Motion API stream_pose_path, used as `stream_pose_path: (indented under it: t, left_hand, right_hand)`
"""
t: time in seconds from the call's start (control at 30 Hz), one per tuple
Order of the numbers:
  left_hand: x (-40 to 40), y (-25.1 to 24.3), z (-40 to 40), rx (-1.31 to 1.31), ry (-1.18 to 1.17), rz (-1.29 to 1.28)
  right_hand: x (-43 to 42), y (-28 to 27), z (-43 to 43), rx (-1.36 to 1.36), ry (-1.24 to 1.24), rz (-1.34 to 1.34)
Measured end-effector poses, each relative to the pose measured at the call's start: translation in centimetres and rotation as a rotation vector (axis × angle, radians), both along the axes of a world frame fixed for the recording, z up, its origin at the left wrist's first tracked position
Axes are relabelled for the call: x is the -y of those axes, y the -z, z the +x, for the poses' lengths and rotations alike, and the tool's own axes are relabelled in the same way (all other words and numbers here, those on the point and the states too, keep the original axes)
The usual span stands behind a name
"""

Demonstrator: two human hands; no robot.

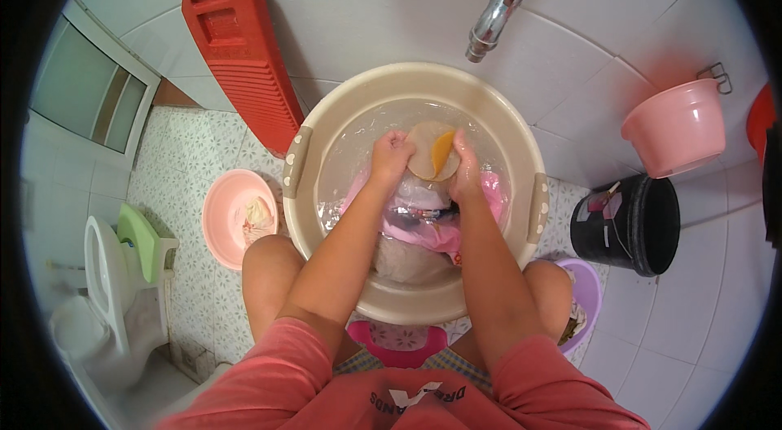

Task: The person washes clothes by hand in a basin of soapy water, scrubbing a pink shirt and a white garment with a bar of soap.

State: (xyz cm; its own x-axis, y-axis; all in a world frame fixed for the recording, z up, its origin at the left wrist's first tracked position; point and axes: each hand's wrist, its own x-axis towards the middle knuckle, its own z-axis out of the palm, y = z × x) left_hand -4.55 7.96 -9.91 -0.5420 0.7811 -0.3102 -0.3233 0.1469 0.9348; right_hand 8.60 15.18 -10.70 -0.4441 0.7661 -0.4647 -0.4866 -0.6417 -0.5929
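Note:
Over a large beige plastic basin of water, my left hand grips the left edge of a round, flat beige piece with a yellow-orange patch on it; its exact kind is unclear. The right edge of that piece is held by my right hand, fingers extended upward along it. Pink cloth lies in the water below my hands, along with a pale grey-beige cloth item near the basin's close side. My forearms hide parts of the basin and the clothes.
A red plastic washboard leans on the wall behind. The metal tap juts out above the basin. Left stands a pink basin with cloth; right are a black bucket, a purple basin with clothes, and a hanging pink bucket.

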Motion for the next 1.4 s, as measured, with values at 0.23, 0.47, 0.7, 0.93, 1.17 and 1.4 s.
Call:
stream_pose_path:
  t: [0.23,0.47,0.7,0.93,1.17,1.4]
  left_hand:
    - [1.1,0.2,0.5,-0.597,0.229,-0.283]
    - [1.3,2.3,0.4,-0.707,0.153,-0.203]
    - [-0.1,-1.3,1.9,-0.087,0.064,0.152]
    - [-0.2,-4.2,3.6,-0.09,0.003,0.146]
    - [-0.6,-3.1,3.2,0.055,0.009,0.065]
    - [-0.4,-1.2,2.1,-0.021,0.077,0.037]
  right_hand:
    - [0.4,0.3,0.5,0.461,-0.012,0.415]
    - [1.5,4.3,1.3,1.197,-0.05,0.852]
    - [3.5,-2.6,-3.2,0.94,0.02,0.863]
    - [5.0,-6.2,-3.8,0.912,0.123,0.835]
    - [5.1,-5.8,-3.9,0.996,0.153,0.847]
    - [3.1,-3.1,-2.1,1.058,0.022,0.812]
